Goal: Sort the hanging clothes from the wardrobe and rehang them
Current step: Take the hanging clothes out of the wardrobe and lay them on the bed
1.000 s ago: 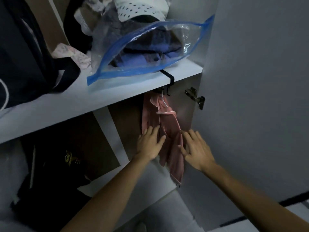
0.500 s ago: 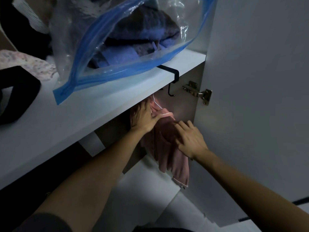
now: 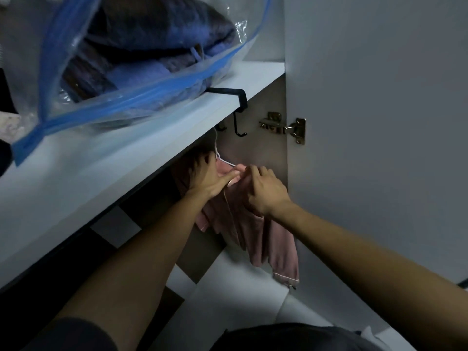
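A pink garment (image 3: 255,239) with pale piping hangs on a thin white hanger (image 3: 219,158) under the white shelf, close to the wardrobe's right side. My left hand (image 3: 206,177) grips the garment's top near the collar, thumb stretched along the fabric. My right hand (image 3: 266,191) pinches the same top edge just to the right, fingers curled over the cloth. The hanger's hook rises behind my left hand toward the shelf's underside; where it hangs is hidden.
A white shelf (image 3: 141,148) crosses overhead, carrying a clear blue-edged storage bag (image 3: 141,54) of dark clothes. A black over-shelf hook (image 3: 238,115) hangs at its edge. The open door (image 3: 379,122) with a brass hinge (image 3: 286,127) stands right. Dark clothes fill the left.
Both hands have climbed up the pink garment to its top edge by the hanger, and they now grip it. The view has moved closer and lower under the shelf.
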Motion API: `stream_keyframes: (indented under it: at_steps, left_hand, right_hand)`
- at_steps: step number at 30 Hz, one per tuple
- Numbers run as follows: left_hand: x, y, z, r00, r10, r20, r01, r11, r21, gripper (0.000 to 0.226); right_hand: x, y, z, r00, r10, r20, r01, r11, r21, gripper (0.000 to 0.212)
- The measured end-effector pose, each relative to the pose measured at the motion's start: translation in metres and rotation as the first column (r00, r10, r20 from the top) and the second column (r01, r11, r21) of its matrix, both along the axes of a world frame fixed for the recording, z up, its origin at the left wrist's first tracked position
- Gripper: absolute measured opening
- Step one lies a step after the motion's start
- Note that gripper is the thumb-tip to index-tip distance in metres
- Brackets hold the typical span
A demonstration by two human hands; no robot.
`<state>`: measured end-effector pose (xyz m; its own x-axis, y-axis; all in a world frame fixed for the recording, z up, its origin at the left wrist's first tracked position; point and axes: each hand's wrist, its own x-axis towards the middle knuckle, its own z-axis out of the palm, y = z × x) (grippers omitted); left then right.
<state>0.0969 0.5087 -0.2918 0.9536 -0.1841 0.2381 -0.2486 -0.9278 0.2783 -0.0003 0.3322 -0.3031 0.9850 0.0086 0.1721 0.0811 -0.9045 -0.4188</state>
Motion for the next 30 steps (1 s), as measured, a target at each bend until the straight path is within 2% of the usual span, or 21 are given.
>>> stream_keyframes:
  at_steps: [3, 5, 8, 11, 14, 17, 20, 27, 30]
  left_hand:
    - [-0.01, 0.005, -0.002, 0.995, 0.024, 0.093, -0.03, 0.997, 0.069, 0.092]
    - [-0.014, 0.012, -0.001, 0.993, 0.002, 0.116, -0.007, 0.999, 0.038, 0.088]
    - [-0.011, 0.034, 0.001, 0.999, -0.011, 0.052, 0.016, 0.995, -0.103, 0.074]
    - [-0.007, 0.057, 0.003, 0.996, -0.069, 0.057, 0.075, 0.992, -0.106, 0.078]
    - [-0.011, 0.066, 0.002, 0.995, -0.042, -0.088, 0.031, 0.992, -0.119, 0.065]
    - [-0.012, 0.075, -0.008, 0.985, 0.099, -0.144, -0.106, 0.994, -0.042, 0.093]
    - [-0.017, 0.081, -0.014, 0.985, 0.162, -0.061, -0.16, 0.987, 0.025, 0.08]
    - [-0.038, 0.078, -0.003, 0.978, 0.18, 0.107, -0.17, 0.981, -0.092, 0.05]
    - [-0.049, 0.081, -0.004, 0.961, 0.19, 0.199, -0.176, 0.981, -0.085, 0.048]
  right_hand:
    - [0.014, 0.002, 0.005, 0.999, -0.014, 0.036, 0.013, 1.0, 0.027, 0.03]
    - [0.019, -0.003, 0.008, 0.998, -0.02, 0.065, 0.019, 1.0, 0.013, 0.023]
    - [0.023, -0.013, 0.009, 0.993, -0.037, 0.11, 0.037, 0.999, 0.002, 0.021]
    - [0.022, -0.018, 0.011, 0.985, -0.061, 0.158, 0.065, 0.998, -0.015, 0.028]
    - [0.019, -0.02, 0.011, 0.978, -0.068, 0.197, 0.072, 0.997, -0.011, 0.031]
    - [0.017, -0.021, 0.011, 0.973, -0.057, 0.222, 0.064, 0.998, -0.023, 0.03]
    - [0.015, -0.016, 0.014, 0.971, -0.024, 0.237, 0.038, 0.998, -0.054, 0.029]
    - [0.01, -0.011, 0.033, 0.953, -0.005, 0.302, 0.034, 0.995, -0.091, 0.03]
    - [0.002, -0.012, 0.041, 0.951, 0.016, 0.31, 0.013, 0.996, -0.092, 0.03]
